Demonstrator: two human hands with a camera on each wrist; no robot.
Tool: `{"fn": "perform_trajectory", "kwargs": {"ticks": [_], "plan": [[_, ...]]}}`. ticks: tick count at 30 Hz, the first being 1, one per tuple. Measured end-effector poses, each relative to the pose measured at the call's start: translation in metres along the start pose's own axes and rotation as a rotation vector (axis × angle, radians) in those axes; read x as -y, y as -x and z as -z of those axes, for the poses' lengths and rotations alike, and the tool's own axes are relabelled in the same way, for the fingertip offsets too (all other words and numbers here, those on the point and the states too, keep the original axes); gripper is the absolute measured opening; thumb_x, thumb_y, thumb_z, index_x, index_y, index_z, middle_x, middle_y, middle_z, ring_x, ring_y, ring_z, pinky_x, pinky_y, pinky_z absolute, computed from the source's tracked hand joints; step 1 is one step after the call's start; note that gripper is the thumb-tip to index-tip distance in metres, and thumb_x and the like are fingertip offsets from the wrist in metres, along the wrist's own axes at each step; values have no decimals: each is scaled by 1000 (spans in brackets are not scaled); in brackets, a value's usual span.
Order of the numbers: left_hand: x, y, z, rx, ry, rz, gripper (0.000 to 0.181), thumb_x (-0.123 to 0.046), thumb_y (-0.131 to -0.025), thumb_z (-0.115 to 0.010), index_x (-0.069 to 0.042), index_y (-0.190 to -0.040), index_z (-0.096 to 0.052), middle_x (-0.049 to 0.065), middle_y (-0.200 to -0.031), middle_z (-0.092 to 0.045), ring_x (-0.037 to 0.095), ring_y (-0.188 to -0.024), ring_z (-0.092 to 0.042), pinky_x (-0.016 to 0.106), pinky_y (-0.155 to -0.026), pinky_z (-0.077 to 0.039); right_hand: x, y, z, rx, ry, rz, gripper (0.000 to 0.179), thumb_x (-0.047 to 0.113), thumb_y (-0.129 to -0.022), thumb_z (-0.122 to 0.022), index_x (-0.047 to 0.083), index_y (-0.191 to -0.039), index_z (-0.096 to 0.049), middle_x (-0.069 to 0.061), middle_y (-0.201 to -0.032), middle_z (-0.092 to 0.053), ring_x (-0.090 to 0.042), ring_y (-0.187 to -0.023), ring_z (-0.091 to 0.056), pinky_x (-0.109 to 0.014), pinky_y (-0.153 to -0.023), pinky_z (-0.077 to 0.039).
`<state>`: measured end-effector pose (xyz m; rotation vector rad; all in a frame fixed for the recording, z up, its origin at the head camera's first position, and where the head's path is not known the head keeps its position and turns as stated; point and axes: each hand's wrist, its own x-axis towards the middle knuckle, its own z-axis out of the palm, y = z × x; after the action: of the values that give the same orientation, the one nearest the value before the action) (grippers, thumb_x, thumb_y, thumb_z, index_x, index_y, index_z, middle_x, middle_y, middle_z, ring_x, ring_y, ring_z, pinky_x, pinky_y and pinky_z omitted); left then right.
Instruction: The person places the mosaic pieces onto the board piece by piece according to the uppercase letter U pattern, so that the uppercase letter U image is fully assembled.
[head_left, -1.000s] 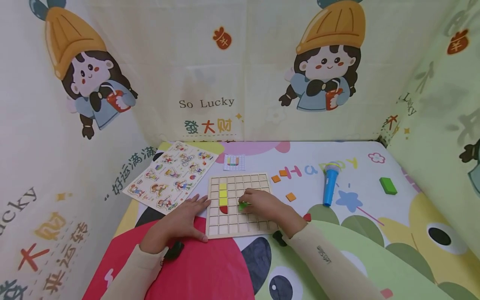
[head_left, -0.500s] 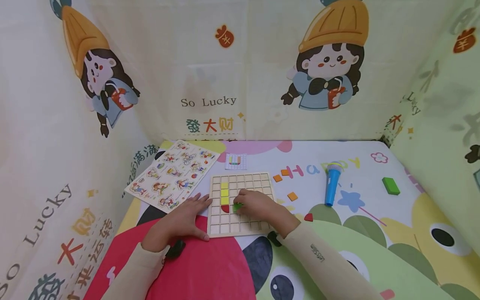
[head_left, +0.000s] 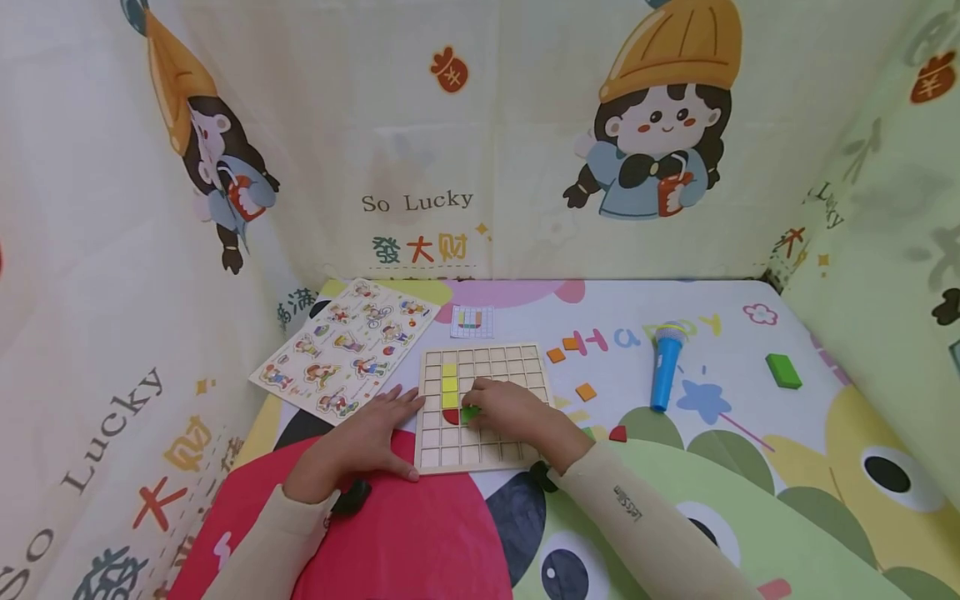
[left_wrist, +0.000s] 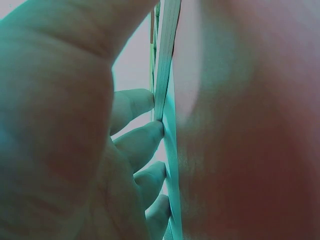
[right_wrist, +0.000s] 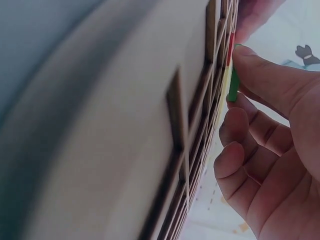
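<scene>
green tile (head_left: 470, 412) pinched, right hand (head_left: 510, 410), apparently over board (head_left: 487, 454)

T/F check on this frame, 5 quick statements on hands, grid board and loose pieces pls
1. The right hand pinches a small green tile over the wooden grid board. True.
2. Three yellow square tiles sit in one column of the board. True.
3. The left hand holds the blue toy microphone. False: it lies flat at the board's left edge; the microphone lies alone to the right.
4. The green rectangular block is inside the board. False: it lies far right on the mat.
5. The red quarter-round piece sits directly below the yellow tiles. True.
</scene>
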<state>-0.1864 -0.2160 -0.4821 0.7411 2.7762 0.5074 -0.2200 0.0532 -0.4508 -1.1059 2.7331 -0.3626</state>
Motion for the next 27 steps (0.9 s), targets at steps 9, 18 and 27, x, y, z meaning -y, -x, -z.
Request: {"fn": "perform_trajectory", "kwargs": {"ticks": [9, 18, 27], "plan": [[-2, 0, 2, 6, -1, 10, 119, -74, -56, -77, -20, -153, -34, -1, -158, -27, 28, -146, -13, 51, -114, -20, 0, -3, -2, 11, 28, -13, 34, 29, -87, -75, 19, -119, -70, 6, -105, -60, -9, -91, -60, -25, -82, -51], [-2, 0, 3, 8, 2, 13, 118, -74, -56, -77, -20, -153, -34, -2, -158, -27, 27, -147, -12, 50, -114, -19, 0, -4, -2, 14, 35, -3, 33, 28, -88, -74, 18, -119, -70, 5, -106, -60, -10, -91, -59, -25, -82, -51], [-3, 1, 3, 16, 1, 24, 119, -75, -56, -76, -21, -154, -33, -3, -158, -26, 26, -147, -12, 49, -114, -20, 2, -5, -3, 29, 40, -15, 34, 30, -88, -74, 19, -120, -70, 6, -106, -60, -9, -90, -59, -25, -82, -51]]}}
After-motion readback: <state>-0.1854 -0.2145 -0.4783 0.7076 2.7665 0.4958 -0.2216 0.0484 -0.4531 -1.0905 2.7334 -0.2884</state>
